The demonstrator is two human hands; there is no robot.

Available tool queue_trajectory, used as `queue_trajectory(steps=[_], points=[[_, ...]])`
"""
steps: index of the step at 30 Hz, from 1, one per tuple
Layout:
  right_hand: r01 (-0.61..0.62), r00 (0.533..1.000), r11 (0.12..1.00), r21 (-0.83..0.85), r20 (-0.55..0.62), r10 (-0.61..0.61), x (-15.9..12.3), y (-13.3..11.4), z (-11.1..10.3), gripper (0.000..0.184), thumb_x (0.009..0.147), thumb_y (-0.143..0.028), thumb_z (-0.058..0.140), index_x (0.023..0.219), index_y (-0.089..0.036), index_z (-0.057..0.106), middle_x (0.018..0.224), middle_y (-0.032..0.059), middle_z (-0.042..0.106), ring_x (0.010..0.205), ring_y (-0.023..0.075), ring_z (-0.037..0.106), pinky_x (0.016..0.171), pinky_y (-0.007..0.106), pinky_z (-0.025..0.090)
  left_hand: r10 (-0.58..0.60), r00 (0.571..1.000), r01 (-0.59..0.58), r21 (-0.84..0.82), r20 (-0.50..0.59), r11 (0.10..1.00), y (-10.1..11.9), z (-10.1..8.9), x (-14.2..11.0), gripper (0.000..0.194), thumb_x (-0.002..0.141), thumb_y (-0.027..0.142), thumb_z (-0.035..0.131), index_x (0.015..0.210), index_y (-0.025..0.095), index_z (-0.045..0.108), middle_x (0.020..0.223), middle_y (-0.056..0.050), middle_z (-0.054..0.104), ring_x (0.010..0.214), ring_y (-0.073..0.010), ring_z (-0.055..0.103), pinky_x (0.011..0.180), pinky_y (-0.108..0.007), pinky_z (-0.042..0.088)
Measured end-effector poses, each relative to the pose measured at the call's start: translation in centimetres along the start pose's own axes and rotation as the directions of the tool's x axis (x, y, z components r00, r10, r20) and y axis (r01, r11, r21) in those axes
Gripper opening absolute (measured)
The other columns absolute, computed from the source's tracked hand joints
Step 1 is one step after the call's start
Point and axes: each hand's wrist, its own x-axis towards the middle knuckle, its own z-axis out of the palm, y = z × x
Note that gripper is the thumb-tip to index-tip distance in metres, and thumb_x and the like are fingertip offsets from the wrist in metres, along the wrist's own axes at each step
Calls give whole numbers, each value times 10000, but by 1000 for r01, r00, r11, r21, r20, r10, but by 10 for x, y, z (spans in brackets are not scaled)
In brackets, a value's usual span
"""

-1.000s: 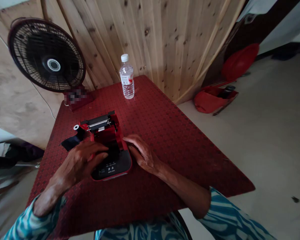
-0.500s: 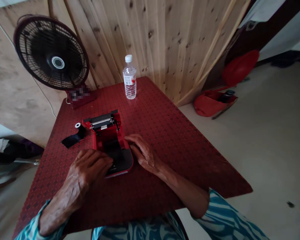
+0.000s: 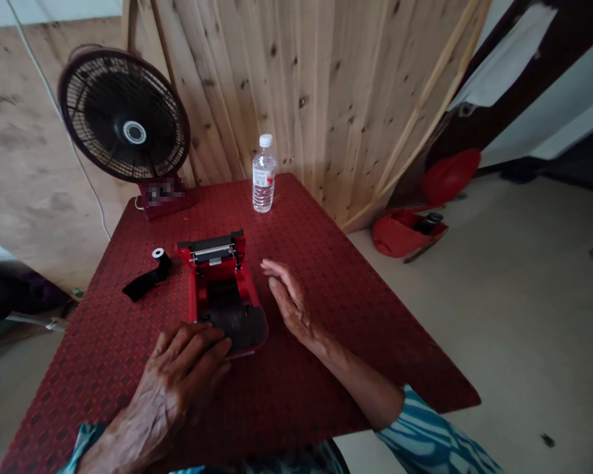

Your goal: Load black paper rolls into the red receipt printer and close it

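A small red and black printer [image 3: 251, 289] stands on the table with its lid raised, showing a roller and metal bar inside. A dark strip [image 3: 222, 293] lies in its open bay; how far it runs over the black front cover is hard to make out. My left hand [image 3: 182, 368] rests over the cover's front left corner, fingers stretched and close together, its thumb blurred. Beside the printer, apart from its right side, my right hand [image 3: 291, 299] is open and holds nothing. To the left sits a black ribbon roll [image 3: 163, 260] with a white core, its tail unrolled across the table.
A water bottle [image 3: 263, 178] with a white cap stands at the back of the red patterned table [image 3: 326, 296]. A dark fan [image 3: 128, 125] occupies the back left corner, before a wooden wall [image 3: 316, 85]. On the floor at right is a red container [image 3: 400, 237].
My right hand has come off the printer's right side and sits slightly away from it. My left hand's fingers have straightened over the front cover. The camera view has shifted.
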Motion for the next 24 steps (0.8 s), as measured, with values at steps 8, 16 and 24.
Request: queue_trajectory(steps=[8,16,24], points=[[-84,994,991,104,74,76,64,-13,16,521,934,-614,382,1321,-291,513,1414,63,555,1329,209,499,1135,461,386,-40,998,39,-13,-58,999,-1,13,-15,247,941,181,540,1147,196,676,1079,-55,741,1032,-211,638,908,-343,444],[35,999,997,75,3,-36,42,-19,12,338,956,-510,421,935,-261,648,1037,39,676,1066,193,612,1007,392,464,-99,988,88,-96,-116,991,3,13,-18,237,947,159,509,1110,196,678,1049,-54,740,1003,-193,640,931,-353,439],[-18,1000,1000,-4,25,18,5,-18,14,240,913,-422,537,774,-229,568,1176,68,613,1125,211,571,947,376,477,-113,985,94,-140,-133,986,3,17,-23,236,943,115,511,1118,187,651,1047,-53,736,1027,-190,629,1010,-363,379]])
